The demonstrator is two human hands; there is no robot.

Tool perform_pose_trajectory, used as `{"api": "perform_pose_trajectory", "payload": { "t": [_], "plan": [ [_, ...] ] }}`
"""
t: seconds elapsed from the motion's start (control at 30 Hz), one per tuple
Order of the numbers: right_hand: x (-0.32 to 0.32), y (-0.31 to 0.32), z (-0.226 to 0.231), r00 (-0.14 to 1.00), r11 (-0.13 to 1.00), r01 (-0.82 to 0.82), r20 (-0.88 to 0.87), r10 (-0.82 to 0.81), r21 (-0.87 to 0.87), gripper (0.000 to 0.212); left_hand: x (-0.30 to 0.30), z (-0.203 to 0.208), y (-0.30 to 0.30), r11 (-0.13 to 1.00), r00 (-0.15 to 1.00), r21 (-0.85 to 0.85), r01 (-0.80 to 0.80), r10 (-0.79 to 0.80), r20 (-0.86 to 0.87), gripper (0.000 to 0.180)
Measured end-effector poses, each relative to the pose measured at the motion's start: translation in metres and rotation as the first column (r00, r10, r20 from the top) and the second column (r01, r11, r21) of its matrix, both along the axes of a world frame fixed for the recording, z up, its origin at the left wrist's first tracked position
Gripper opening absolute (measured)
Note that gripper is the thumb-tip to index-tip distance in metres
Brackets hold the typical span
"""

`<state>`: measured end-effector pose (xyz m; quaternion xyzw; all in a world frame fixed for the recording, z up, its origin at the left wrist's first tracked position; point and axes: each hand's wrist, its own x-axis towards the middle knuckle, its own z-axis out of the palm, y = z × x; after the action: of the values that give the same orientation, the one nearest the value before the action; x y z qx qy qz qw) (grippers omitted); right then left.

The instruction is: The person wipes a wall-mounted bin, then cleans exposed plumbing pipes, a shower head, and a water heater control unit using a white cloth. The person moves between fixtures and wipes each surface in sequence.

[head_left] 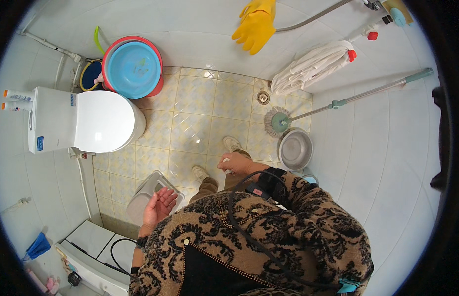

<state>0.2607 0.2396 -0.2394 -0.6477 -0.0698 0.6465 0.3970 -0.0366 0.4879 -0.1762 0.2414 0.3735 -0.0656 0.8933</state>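
Observation:
My left hand (159,204) is palm up with its fingers apart and slightly curled, and nothing lies in it. It hovers over or beside a light grey plastic bin (137,203) on the floor, partly covering it from view. In front of my body, my right hand (236,163) is closed. Bits of a small white thing (228,171) show at its fingers, too small to name; the rest is hidden in the grip. Below that hand are my shoes (231,143) on the tiled floor (190,130).
A white toilet (108,121) with its lid down stands left, near a blue basin (134,70) stacked in a red one. At right are a mop (278,122) leaning on the wall, a metal basin (295,149) and a floor drain (263,97). Yellow gloves (255,27) hang on the far wall.

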Motion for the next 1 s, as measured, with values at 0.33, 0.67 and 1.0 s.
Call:
{"api": "perform_pose_trajectory", "payload": {
  "t": [0.33,0.67,1.0],
  "plan": [
    [0.001,-0.004,0.000,0.995,0.997,-0.070,0.080,0.068,0.028,0.024,0.001,-0.010,-0.002,1.000,1.000,-0.020,-0.001,0.002,0.020,0.045],
    [0.026,-0.025,-0.012,0.989,0.994,0.100,0.106,-0.105,0.055,0.025,0.033,-0.027,0.005,0.999,0.995,0.021,0.048,-0.049,0.086,0.050],
    [0.080,-0.040,0.026,0.940,0.996,0.033,0.337,-0.060,0.087,0.038,0.085,-0.025,-0.005,0.999,0.981,0.033,0.000,-0.007,0.192,0.049]
  ]
}}
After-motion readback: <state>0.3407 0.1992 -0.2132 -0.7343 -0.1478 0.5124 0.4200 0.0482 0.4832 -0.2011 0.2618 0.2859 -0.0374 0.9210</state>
